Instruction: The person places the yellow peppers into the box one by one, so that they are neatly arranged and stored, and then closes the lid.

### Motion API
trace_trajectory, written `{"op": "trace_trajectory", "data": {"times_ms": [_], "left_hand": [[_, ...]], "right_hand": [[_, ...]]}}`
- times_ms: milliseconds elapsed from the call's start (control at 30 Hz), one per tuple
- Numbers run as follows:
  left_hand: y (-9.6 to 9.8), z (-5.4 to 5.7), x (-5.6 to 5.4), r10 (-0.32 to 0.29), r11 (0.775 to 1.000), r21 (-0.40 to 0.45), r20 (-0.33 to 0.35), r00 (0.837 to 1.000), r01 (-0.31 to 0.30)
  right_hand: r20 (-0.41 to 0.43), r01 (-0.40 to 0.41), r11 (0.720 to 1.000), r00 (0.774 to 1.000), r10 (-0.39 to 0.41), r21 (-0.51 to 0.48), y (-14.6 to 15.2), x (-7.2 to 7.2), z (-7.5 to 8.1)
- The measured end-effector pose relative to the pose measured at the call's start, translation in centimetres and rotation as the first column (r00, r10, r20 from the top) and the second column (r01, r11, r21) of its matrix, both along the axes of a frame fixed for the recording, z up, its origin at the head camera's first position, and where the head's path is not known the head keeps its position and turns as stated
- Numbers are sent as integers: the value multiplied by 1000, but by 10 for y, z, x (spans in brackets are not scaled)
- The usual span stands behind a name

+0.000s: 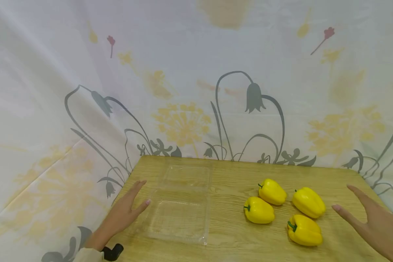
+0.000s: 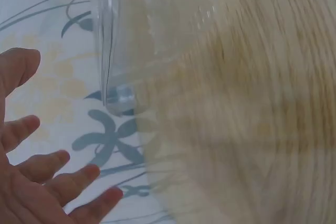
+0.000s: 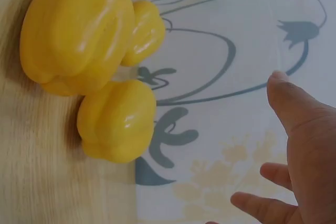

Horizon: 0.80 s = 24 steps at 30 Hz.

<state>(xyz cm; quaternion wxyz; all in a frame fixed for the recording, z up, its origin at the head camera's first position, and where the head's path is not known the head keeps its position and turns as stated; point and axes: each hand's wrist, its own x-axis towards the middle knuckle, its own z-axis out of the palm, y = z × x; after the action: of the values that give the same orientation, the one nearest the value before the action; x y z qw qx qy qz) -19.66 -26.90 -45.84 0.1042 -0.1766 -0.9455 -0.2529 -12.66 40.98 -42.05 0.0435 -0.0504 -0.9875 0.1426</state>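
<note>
A clear plastic clamshell box (image 1: 178, 218) lies opened out flat on the left half of the table, its lid side toward the back. Just left of it hovers my left hand (image 1: 124, 213), fingers extended and holding nothing; the left wrist view shows the clear box (image 2: 157, 19) beyond the spread fingers. Several yellow bell peppers (image 1: 259, 210) with green stems lie in a loose group right of the middle. My right hand (image 1: 376, 225) is to the right of them, thumb and fingers apart, with nothing in it. In the right wrist view the nearest bell pepper (image 3: 79, 32) stands off from the fingers.
The wood-grain table (image 1: 229, 233) ends at a white curtain (image 1: 190, 72) printed with grey and yellow flowers, which hangs behind it and along both sides. A black strap or band (image 1: 112, 251) is on the left wrist.
</note>
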Motion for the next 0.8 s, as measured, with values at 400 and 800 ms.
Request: {"op": "trace_trajectory", "data": {"times_ms": [400, 800], "left_hand": [[-3, -13, 4, -162, 863, 500, 404, 900, -69], [-16, -31, 0, -311, 746, 664, 407, 859, -45]], "right_hand": [[-147, -69, 994, 988, 56, -86, -20, 2, -6], [-114, -138, 978, 986, 121, -155, -31, 7, -18]]}}
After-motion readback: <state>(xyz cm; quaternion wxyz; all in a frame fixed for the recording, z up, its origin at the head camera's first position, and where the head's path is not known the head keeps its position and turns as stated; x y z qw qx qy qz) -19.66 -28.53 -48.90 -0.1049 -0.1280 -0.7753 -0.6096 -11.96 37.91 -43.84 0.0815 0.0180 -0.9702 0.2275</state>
